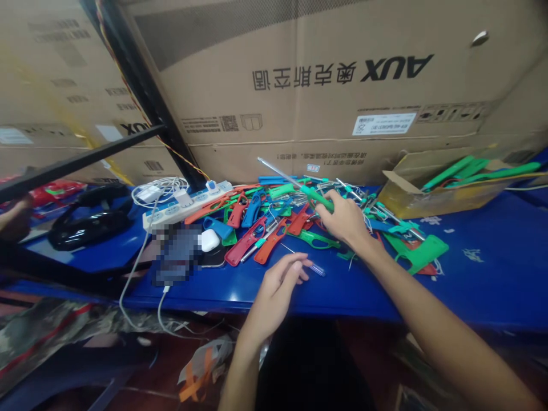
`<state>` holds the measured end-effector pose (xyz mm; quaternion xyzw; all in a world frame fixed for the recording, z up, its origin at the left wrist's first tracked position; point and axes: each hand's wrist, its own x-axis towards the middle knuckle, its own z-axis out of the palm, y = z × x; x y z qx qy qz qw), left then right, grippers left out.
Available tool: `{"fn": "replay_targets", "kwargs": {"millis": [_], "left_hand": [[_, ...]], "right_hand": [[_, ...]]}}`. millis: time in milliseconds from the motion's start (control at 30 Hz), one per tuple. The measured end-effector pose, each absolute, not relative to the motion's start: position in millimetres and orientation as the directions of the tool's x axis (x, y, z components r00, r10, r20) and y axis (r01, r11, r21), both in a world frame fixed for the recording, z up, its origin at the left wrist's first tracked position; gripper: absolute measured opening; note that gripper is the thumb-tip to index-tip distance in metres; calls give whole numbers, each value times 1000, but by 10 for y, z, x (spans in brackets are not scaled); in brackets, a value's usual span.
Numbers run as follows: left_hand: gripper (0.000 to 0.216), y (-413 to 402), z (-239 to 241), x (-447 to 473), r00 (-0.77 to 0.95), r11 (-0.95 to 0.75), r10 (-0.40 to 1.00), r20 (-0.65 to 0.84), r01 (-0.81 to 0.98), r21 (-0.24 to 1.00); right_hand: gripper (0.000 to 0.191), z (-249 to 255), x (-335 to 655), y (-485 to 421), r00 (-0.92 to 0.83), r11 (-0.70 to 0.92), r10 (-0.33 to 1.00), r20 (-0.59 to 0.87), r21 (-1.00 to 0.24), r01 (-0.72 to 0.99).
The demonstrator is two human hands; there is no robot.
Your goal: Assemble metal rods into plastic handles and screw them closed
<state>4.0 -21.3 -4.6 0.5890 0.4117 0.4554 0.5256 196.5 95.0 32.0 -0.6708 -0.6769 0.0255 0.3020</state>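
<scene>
My right hand [345, 220] is closed round a green-handled tool [314, 196] whose metal rod [278, 170] sticks up and to the left over the pile. My left hand [278, 288] hovers near the front of the blue table [492, 268], its fingers pinched on a thin screwdriver with a clear handle [315, 268]. Just behind both hands lies a heap of red, blue and green plastic handles [257, 228].
A white power strip [188, 205] with cables, a white earbud case [209, 240] and a black helmet [92, 220] lie at the left. An open carton with green parts [449, 182] stands at the right. Big cardboard boxes [342, 85] wall the back.
</scene>
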Motion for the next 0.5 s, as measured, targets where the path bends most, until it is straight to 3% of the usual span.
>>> {"fn": "replay_targets", "kwargs": {"millis": [333, 500], "left_hand": [[38, -204, -50, 16, 298, -99, 950, 89, 17, 995], [37, -194, -65, 18, 313, -88, 946, 82, 6, 996]], "right_hand": [[38, 316, 2168, 980, 188, 156, 895, 404, -679, 717], [41, 580, 2525, 908, 268, 119, 876, 402, -718, 686]]}}
